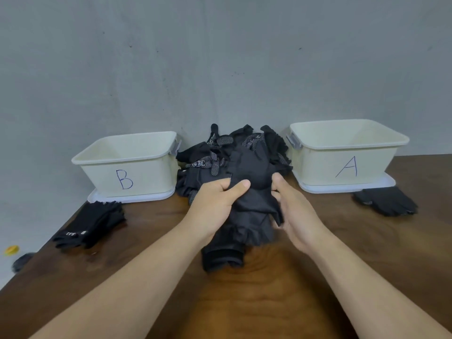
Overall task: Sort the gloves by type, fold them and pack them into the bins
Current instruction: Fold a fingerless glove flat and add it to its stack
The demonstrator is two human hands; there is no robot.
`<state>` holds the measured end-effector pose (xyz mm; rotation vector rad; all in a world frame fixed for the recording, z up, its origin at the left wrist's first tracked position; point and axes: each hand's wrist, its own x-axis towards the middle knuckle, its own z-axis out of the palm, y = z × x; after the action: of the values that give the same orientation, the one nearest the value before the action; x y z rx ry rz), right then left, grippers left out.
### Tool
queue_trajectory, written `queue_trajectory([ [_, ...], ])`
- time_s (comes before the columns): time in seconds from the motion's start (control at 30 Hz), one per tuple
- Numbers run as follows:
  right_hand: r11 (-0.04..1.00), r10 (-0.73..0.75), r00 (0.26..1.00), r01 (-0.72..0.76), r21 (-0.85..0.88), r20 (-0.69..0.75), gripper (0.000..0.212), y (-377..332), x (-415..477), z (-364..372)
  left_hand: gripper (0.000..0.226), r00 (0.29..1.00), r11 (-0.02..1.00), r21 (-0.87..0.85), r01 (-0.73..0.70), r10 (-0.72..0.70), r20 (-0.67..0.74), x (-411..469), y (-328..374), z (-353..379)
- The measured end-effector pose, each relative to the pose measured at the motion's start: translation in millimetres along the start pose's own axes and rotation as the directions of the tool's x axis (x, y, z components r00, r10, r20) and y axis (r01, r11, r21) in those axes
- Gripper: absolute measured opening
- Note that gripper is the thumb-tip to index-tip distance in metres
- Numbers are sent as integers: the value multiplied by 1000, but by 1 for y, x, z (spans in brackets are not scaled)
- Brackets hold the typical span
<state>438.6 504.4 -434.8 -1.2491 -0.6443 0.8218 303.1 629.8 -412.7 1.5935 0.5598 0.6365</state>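
Looking down on a dark brown wooden table set against a bare grey wall. A strip of pale floor shows past the table's left edge, with one small yellow object and one dark blurred object on it (neither identifiable).

Counts:
- Cream bins: two. Bin B stands at back left and bin A at back right, each on a flat white lid.
- Loose pile of black gloves: one, between the bins and against the wall. Some gloves have white-dotted palms. The number of gloves cannot be told.
- Flat stacks of black gloves: two. The left stack lies in front of bin B, the right stack in front of bin A near its right corner.
- Hands: two, forearms bare, reaching in from the near edge.

Hand pose: both hands grasp one plain black glove just in front of the pile. The left hand grips its left side, thumb laid across the top. The right hand holds its right edge, fingers curled into the cloth. The cuff end points toward the wearer, on or just above the tabletop (cannot tell which).
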Motion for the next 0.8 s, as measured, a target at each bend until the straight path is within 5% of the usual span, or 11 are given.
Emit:
queue_trajectory([
  [0.23, 972, -232, 972, 231, -53, -26, 32, 8, 1, 5, 42, 944, 925, 299, -233, 290, -161, -18, -3, 10],
  [0.37, 943, -283, 957, 265, -200, -69, 53, 5, 1, 0, 43, 913, 852, 454, -260, 370, -172, -20, -5, 12],
  [0.5, 916, -312, 949, 289, -276, -42, 68, -2, -3, -2, 54, 916, 851, 452, -268, 371, -156, -20, -2, 7],
  [0.63, 912, -281, 959, 274, -306, 23, 85, -2, -3, 3, 38, 934, 898, 329, -293, 343, -104, -24, 3, 6],
  [0.8, 991, -122, 989, 126, -41, 85, 35, -3, -3, 4, 23, 962, 941, 228, -251, 269, -49, -24, 1, 0],
])
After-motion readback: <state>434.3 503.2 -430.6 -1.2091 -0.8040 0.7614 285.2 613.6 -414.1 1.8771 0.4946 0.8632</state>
